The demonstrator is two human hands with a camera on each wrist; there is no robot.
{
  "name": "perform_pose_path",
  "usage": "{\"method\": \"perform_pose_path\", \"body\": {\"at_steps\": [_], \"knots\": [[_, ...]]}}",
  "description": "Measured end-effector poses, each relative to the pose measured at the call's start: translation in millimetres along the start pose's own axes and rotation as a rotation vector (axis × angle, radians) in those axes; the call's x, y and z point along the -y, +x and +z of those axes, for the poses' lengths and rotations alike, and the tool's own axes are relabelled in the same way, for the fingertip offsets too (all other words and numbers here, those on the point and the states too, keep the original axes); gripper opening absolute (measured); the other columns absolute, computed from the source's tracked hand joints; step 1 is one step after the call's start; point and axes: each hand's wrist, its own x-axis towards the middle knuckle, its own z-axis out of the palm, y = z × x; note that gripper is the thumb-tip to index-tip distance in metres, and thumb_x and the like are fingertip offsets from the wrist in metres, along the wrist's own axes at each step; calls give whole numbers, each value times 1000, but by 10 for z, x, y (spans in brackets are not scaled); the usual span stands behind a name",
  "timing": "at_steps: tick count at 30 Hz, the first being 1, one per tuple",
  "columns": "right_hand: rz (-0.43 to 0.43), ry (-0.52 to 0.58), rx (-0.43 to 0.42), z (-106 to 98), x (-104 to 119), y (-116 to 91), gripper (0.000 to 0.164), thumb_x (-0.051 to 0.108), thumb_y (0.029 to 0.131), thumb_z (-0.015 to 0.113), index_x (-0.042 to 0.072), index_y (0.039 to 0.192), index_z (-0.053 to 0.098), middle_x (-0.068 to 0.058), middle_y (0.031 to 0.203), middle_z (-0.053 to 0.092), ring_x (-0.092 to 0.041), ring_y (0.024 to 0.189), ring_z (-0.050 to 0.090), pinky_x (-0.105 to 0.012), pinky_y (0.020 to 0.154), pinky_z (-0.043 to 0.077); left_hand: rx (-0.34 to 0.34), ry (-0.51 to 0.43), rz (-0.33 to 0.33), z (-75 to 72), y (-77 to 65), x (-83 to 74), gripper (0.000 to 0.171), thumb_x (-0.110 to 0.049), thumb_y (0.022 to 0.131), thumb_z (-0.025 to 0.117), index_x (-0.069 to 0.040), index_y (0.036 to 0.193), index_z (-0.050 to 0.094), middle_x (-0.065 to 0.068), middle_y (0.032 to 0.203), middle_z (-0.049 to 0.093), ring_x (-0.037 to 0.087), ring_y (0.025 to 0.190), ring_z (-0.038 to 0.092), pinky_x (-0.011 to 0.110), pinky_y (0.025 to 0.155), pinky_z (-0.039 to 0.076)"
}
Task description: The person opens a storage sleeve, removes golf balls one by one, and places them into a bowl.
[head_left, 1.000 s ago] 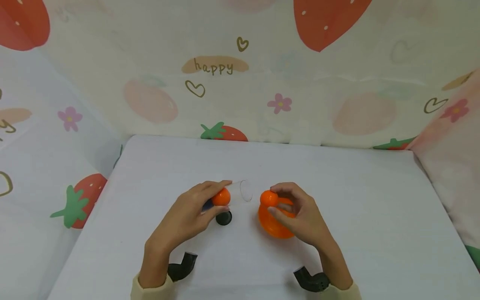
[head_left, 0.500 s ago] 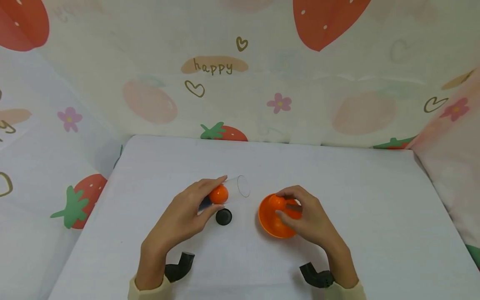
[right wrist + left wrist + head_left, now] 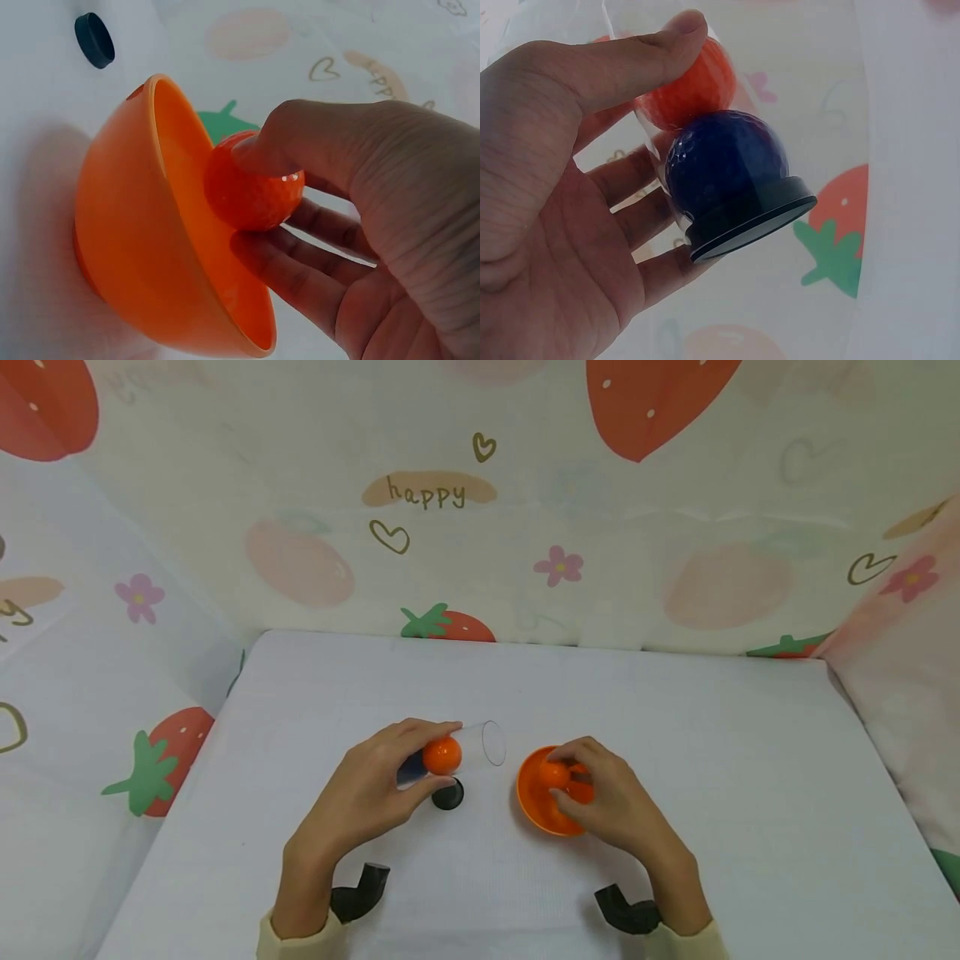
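Observation:
My left hand [image 3: 378, 777] grips a clear tube [image 3: 480, 745] that lies tilted, its open end toward the right. Inside the tube are an orange golf ball [image 3: 442, 756] and a dark blue golf ball [image 3: 726, 161]; the blue one sits against the black cap [image 3: 754, 225] closing that end. With thumb and fingers, my right hand [image 3: 603, 789] pinches another orange golf ball [image 3: 251, 184] at the mouth of an orange bowl [image 3: 135, 225]. The fingers partly hide the bowl's inside.
A loose round black cap [image 3: 447, 794] lies on the white table [image 3: 675, 718], left of the bowl and just below the tube. Behind the table hangs a patterned cloth [image 3: 600, 510] with strawberries. Black wrist mounts [image 3: 362, 893] sit under both forearms.
The right hand has moved a little right and down, bringing its orange golf ball from the bowl's left edge to over its inside. The left hand with the tube has shifted only slightly.

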Motion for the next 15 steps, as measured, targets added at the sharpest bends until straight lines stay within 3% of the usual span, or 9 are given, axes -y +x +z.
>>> {"method": "perform_pose_path", "body": {"at_steps": [7,11,15], "knots": [[-1,-58,6,21,11,-4,35,2,86,81,9,119,70,-3,123,69,-19,111,70,-40,98,62,4,11,-12,8,1,15,57,-35,92,85,-33,145,64,-13,130,70,8,120,67,39,107,58],[-28,-74,-45,-2,24,-12,34,4,88,82,8,119,71,-2,124,69,-22,116,69,-46,103,59,7,20,-14,4,2,16,58,-36,91,85,-34,145,64,-13,129,70,9,120,68,39,106,58],[-57,-42,-86,-27,33,-11,33,3,90,81,6,121,71,-3,124,70,-23,118,69,-44,105,57,11,23,-14,1,5,10,59,-35,90,86,-34,145,65,-13,128,70,10,121,68,39,105,58]]}}
